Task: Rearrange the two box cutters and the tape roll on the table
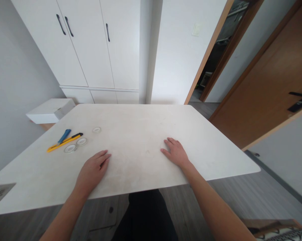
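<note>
Nearest to the left hand (93,172), two clear tape rolls, the near roll (65,149) and the far roll (85,141), are set beyond it and to its left, toward the left edge of the bench (138,134). The right hand (176,153) is placed farther off. Beside the rolls, the yellow cutter (64,143) is laid aslant, its black end pointed toward the far edge; the blue cutter (64,135) is angled more steeply against it. A third roll (93,130) is seen nearer the far edge. Both hands are rested palm down, well apart, nothing visibly held. The rolls are ring-shaped, translucent and pale.
</note>
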`<state>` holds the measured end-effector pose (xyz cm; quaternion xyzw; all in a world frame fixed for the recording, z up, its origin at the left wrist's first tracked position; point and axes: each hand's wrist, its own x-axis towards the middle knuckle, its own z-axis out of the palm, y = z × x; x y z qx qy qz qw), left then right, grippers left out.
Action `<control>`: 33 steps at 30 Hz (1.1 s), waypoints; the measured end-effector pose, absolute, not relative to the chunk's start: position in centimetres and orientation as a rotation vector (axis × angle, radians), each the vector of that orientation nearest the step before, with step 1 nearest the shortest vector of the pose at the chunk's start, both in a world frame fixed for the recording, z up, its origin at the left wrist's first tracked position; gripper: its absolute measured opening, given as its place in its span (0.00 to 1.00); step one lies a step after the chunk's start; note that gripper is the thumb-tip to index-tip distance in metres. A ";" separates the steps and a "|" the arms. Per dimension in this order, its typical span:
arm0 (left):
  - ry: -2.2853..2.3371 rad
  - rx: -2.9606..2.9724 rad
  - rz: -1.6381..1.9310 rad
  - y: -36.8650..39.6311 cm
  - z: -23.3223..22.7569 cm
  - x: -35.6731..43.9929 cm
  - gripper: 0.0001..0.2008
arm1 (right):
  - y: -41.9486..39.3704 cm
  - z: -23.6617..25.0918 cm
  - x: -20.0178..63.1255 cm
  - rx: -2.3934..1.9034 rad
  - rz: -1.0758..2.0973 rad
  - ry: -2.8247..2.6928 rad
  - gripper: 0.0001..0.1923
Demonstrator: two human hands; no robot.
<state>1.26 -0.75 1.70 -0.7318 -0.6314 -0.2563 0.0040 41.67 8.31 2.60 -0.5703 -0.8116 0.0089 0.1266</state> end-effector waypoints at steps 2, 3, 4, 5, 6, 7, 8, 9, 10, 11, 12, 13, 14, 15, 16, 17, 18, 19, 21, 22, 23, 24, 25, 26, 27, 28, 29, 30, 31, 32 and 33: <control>-1.982 -2.289 -0.801 -0.8 1.7 1.3 0.21 | 8.3 2.6 41.7 -1.655 0.028 -2.360 0.31; -1.982 -2.289 -0.799 -0.8 1.7 1.3 0.21 | 8.3 2.6 41.7 -1.651 0.028 -2.358 0.31; -1.981 -2.288 -0.800 -0.8 1.8 1.3 0.21 | 8.3 2.5 41.7 -1.647 0.029 -2.356 0.31; -1.979 -2.287 -0.802 -0.8 1.8 1.3 0.21 | 8.3 2.5 41.7 -1.644 0.029 -2.354 0.31; -1.976 -2.286 -0.804 -0.8 1.8 1.4 0.21 | 8.3 2.5 41.7 -1.642 0.027 -2.351 0.31; -1.974 -2.284 -0.806 -0.8 1.8 1.4 0.21 | 8.3 2.5 41.7 -1.641 0.025 -2.350 0.31; -1.972 -2.283 -0.805 -0.8 1.8 1.4 0.21 | 8.3 2.5 41.7 -1.642 0.024 -2.350 0.31; -1.971 -2.282 -0.804 -0.8 1.8 1.4 0.21 | 8.3 2.5 41.7 -1.645 0.025 -2.350 0.31; -1.970 -2.282 -0.801 -0.7 1.8 1.4 0.21 | 8.3 2.5 41.7 -1.649 0.026 -2.350 0.31; -1.970 -2.284 -0.798 -0.7 1.8 1.4 0.21 | 8.3 2.5 41.7 -1.651 0.029 -2.351 0.31; -1.970 -2.284 -0.796 -0.7 1.8 1.4 0.21 | 8.3 2.5 41.7 -1.651 0.030 -2.352 0.31; -1.971 -2.283 -0.796 -0.7 1.8 1.4 0.21 | 8.3 2.5 41.7 -1.650 0.028 -2.353 0.31; -1.972 -2.283 -0.796 -0.7 1.8 1.4 0.21 | 8.3 2.5 41.8 -1.648 0.025 -2.354 0.31; -1.974 -2.283 -0.797 -0.7 1.8 1.4 0.21 | 8.3 2.5 41.8 -1.646 0.021 -2.354 0.31; -1.975 -2.285 -0.799 -0.7 1.8 1.3 0.21 | 8.3 2.5 41.8 -1.647 0.019 -2.355 0.31; -1.977 -2.285 -0.802 -0.7 1.8 1.3 0.21 | 8.3 2.5 41.8 -1.649 0.020 -2.357 0.31; -1.980 -2.285 -0.806 -0.7 1.8 1.3 0.20 | 8.3 2.5 41.8 -1.652 0.021 -2.357 0.31; -1.984 -2.282 -0.811 -0.7 1.8 1.4 0.20 | 8.3 2.5 41.8 -1.653 0.024 -2.357 0.31; -1.988 -2.278 -0.819 -0.7 1.8 1.4 0.20 | 8.3 2.5 41.7 -1.653 0.028 -2.356 0.31; -1.988 -2.278 -0.820 -0.7 1.8 1.4 0.20 | 8.3 2.5 41.7 -1.652 0.028 -2.356 0.31; -1.988 -2.277 -0.822 -0.7 1.8 1.4 0.21 | 8.3 2.6 41.7 -1.653 0.027 -2.355 0.31; -1.988 -2.277 -0.823 -0.7 1.8 1.4 0.21 | 8.3 2.6 41.7 -1.655 0.028 -2.357 0.31; -1.987 -2.279 -0.824 -0.7 1.8 1.4 0.21 | 8.3 2.6 41.7 -1.658 0.029 -2.358 0.31; -1.987 -2.280 -0.826 -0.7 1.8 1.4 0.21 | 8.3 2.6 41.7 -1.662 0.028 -2.359 0.31; -1.988 -2.280 -0.826 -0.7 1.8 1.4 0.21 | 8.3 2.6 41.7 -1.664 0.026 -2.360 0.31; -1.988 -2.282 -0.825 -0.7 1.8 1.4 0.21 | 8.3 2.6 41.7 -1.663 0.023 -2.361 0.31; -1.986 -2.285 -0.822 -0.7 1.8 1.4 0.21 | 8.3 2.6 41.7 -1.661 0.019 -2.361 0.31; -1.983 -2.288 -0.821 -0.7 1.8 1.4 0.21 | 8.3 2.5 41.7 -1.658 0.016 -2.360 0.31; -1.982 -2.289 -0.821 -0.7 1.8 1.4 0.21 | 8.3 2.5 41.8 -1.655 0.014 -2.360 0.31; -1.980 -2.289 -0.824 -0.7 1.9 1.4 0.21 | 8.3 2.5 41.8 -1.655 0.016 -2.361 0.31; -1.980 -2.288 -0.829 -0.7 1.9 1.4 0.21 | 8.4 2.5 41.8 -1.657 0.020 -2.361 0.31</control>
